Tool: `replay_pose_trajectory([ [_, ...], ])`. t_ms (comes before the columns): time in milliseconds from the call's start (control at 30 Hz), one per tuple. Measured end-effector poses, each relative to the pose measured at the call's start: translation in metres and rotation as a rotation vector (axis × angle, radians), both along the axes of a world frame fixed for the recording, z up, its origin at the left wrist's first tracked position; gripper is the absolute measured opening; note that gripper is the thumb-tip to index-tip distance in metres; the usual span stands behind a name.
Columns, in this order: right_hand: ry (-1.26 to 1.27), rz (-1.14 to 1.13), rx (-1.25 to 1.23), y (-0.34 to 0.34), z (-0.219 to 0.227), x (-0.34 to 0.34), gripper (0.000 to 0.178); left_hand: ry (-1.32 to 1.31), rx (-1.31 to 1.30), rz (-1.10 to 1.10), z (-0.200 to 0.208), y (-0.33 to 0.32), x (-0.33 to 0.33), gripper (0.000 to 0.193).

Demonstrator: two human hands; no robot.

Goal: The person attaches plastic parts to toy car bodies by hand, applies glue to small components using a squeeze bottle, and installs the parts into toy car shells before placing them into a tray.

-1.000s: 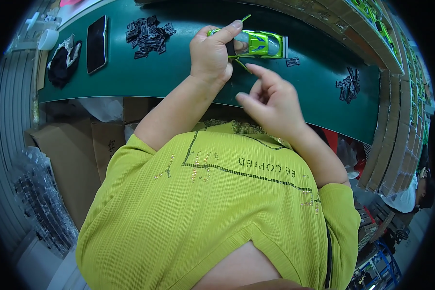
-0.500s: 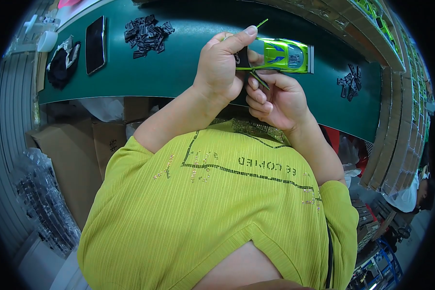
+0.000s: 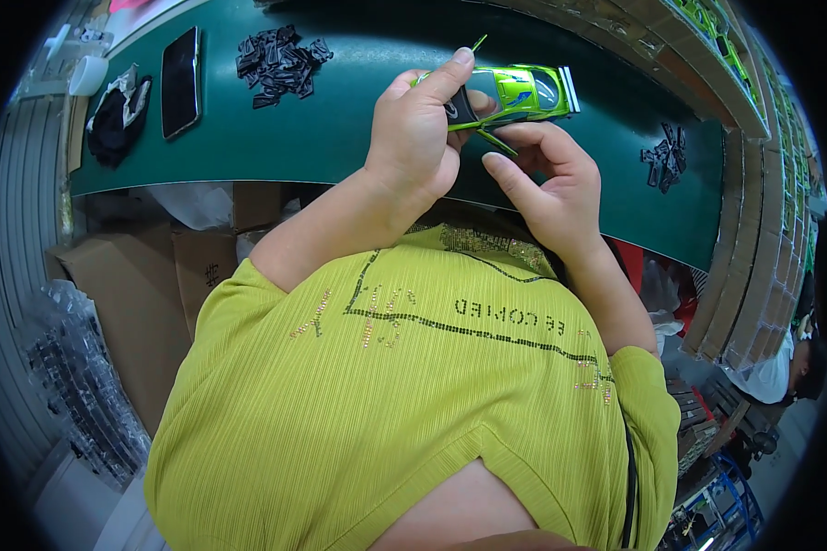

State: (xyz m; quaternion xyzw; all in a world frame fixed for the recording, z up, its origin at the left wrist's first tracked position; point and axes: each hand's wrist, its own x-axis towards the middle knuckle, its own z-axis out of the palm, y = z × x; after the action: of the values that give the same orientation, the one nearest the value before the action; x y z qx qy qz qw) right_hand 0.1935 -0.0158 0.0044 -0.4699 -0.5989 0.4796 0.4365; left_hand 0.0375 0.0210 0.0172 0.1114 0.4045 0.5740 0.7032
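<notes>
My left hand [image 3: 421, 138] grips the front end of a bright green toy car [image 3: 522, 92] above the dark green table [image 3: 340, 138]. Its thumb and forefinger pinch the car near a small black part. Thin green door pieces stick out from the car at both sides of my left hand. My right hand [image 3: 551, 179] is just below the car, fingers curled, fingertips touching the lower green door piece and the car's underside. The car's rear points right.
A pile of small black plastic parts [image 3: 280, 60] lies at the table's far left, a smaller pile [image 3: 666, 156] at the right. A black phone [image 3: 180, 81] and a dark cloth [image 3: 115, 115] lie further left. Cardboard boxes [image 3: 138, 294] stand under the table. Stacked cartons [image 3: 753, 184] line the right.
My right hand came up from below and closed in under the car. Both hands with the car shifted to the right, then slightly back left.
</notes>
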Motion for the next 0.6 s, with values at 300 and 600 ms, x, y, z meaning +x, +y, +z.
replay_pose_trajectory([
  [300, -0.543, -0.027, 0.710, 0.009, 0.015, -0.010, 0.007, 0.014, 0.046, -0.017, 0.002, -0.004, 0.007, 0.022],
  [600, -0.577, -0.073, 0.705, 0.013, 0.017, 0.000, 0.010, 0.031, 0.112, -0.068, -0.011, 0.013, 0.009, 0.016],
])
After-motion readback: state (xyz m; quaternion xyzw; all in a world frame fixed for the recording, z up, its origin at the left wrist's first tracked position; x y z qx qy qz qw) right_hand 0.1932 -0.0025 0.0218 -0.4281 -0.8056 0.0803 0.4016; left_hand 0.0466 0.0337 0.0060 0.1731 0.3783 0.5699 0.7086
